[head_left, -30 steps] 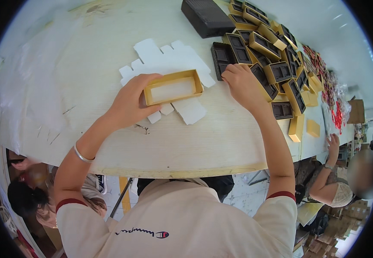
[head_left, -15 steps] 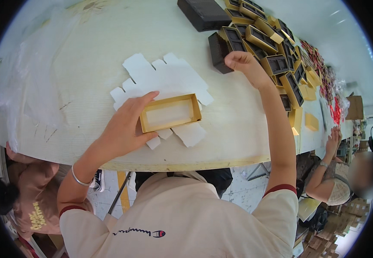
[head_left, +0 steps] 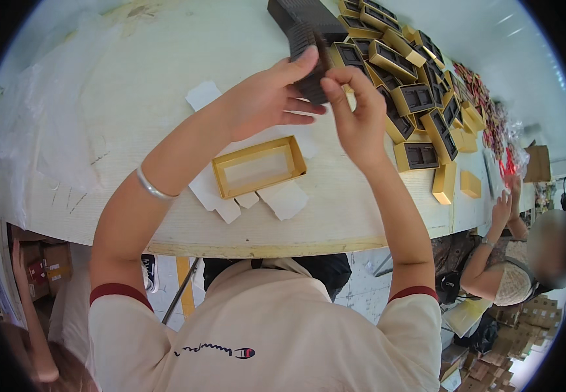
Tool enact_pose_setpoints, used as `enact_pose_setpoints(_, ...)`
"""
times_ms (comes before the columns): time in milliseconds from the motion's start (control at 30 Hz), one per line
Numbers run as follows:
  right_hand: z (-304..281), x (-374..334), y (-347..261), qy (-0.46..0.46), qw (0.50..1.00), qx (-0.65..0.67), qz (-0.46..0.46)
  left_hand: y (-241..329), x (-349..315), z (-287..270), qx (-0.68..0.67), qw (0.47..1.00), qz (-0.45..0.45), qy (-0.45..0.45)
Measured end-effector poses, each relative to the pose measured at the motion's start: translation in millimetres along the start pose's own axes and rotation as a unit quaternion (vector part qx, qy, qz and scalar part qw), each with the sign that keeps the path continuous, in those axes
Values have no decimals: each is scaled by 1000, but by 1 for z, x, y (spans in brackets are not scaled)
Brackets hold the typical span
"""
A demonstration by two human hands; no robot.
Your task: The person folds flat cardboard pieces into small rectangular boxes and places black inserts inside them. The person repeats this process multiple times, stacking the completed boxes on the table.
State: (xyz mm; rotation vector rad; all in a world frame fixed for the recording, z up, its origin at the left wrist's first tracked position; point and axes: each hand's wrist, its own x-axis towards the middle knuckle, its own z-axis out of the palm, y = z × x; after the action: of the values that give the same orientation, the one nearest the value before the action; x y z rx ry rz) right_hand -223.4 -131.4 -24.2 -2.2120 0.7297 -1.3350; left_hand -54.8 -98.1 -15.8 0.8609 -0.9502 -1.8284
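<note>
A short stack of black plastic trays (head_left: 312, 86) is raised off the table in front of me, slightly blurred. My left hand (head_left: 267, 95) has it between the thumb and spread fingers. On its right side, my right hand (head_left: 359, 108) pinches the edge of a black tray with thumb and fingertips. Nearer to me, a gold open-topped box (head_left: 255, 150) rests without a tray in it. Beneath the box lie flat white cardboard blanks (head_left: 287, 200), partly covered by the box and my left forearm.
Gold boxes with black trays (head_left: 420, 98) are heaped at the right, near a larger black tray stack (head_left: 325, 19). Clear plastic sheeting (head_left: 48, 117) lies at the left. A co-worker (head_left: 505, 261) sits at the right; another person's arm (head_left: 31, 326) shows lower left.
My left hand has let go of the gold box and moved up to the black trays. My right hand has brought the small tray stack leftward off the table.
</note>
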Motion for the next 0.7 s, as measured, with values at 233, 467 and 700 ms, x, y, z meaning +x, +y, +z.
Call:
enact_pose_setpoints(233, -41, 6, 10, 251, 945, 203, 49, 8, 23, -26, -42, 997, 24, 66)
enact_pose_setpoints(467, -65, -30, -9, 80, 833, 487, 251, 25, 6, -40, 489, 822, 256, 143)
enact_pose_setpoints(700, -40, -52, -19, -72, 741, 559, 366, -9, -93, 11, 715, 655, 231, 83)
